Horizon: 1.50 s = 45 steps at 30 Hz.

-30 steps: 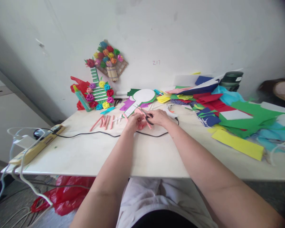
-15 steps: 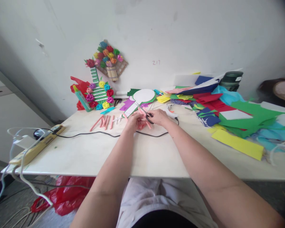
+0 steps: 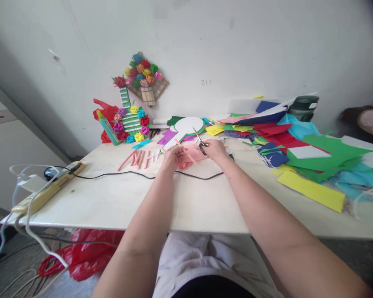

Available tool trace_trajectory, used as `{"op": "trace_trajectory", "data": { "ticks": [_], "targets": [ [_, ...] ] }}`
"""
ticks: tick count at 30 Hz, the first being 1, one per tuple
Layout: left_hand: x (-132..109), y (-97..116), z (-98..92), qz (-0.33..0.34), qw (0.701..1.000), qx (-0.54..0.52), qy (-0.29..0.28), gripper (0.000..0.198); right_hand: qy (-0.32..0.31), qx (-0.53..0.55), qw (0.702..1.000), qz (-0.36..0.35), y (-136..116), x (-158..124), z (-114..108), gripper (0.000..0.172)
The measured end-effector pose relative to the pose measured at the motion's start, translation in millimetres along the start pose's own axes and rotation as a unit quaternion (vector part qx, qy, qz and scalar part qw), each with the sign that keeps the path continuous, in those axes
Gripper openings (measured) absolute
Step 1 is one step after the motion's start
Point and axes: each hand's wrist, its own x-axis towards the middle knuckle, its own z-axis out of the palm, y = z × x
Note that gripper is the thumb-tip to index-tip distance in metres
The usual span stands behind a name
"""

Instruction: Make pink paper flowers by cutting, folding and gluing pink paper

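Note:
A pair of scissors [image 3: 200, 140] is in my right hand [image 3: 215, 150], its blades pointing up and left, away from me. My left hand [image 3: 173, 157] is closed on a pink paper strip [image 3: 189, 155] over the middle of the table. Beneath and between the hands lies crumpled pink paper [image 3: 195, 152]. Left of my left hand several rolled pink paper sticks [image 3: 139, 159] rest on the tabletop, with small white pieces [image 3: 154, 156] beside them. Just beyond the hands lies a white, green-edged paddle-shaped cutout [image 3: 189, 126].
A black cable [image 3: 118, 174] crosses the table from a power strip [image 3: 49, 188] to the right. A glue bottle [image 3: 108, 129] and a flower-decorated guitar shape [image 3: 131, 120] stand at the back left. Coloured paper sheets [image 3: 329, 153] pile up on the right, near a dark green jar [image 3: 303, 106].
My right hand has moved right with the scissors, away from my left hand. The blades are now clear of the pink strip, and more pink paper shows between the hands.

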Motion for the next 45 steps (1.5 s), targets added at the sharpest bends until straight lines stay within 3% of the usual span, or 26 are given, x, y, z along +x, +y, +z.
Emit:
{"op": "trace_trajectory", "data": {
  "ticks": [8,17,28,42,45],
  "targets": [
    [1.4,3.3,-1.6,-0.026,0.999,-0.037,0.026,0.008,0.039,-0.057,0.996,0.053,6.5,2.6,-10.7,0.034],
    [-1.9,6.9,0.2,-0.003,0.997,-0.054,0.051,0.009,-0.045,-0.099,0.994,-0.022,0.2,-2.6,0.5,0.031],
    [0.4,5.0,-0.6,0.0,0.998,-0.041,0.056,0.012,-0.125,-0.174,0.975,0.053,-7.5,-6.5,3.0,0.032],
    [-1.3,2.7,4.7,0.006,0.999,-0.014,0.035,0.015,-0.126,-0.184,0.971,0.083,-10.4,-8.0,-0.3,0.031],
    [-2.4,1.6,5.4,0.011,1.0,0.004,0.02,0.017,-0.094,-0.183,0.976,0.072,-9.5,-8.4,-1.2,0.029]
  ]
}}
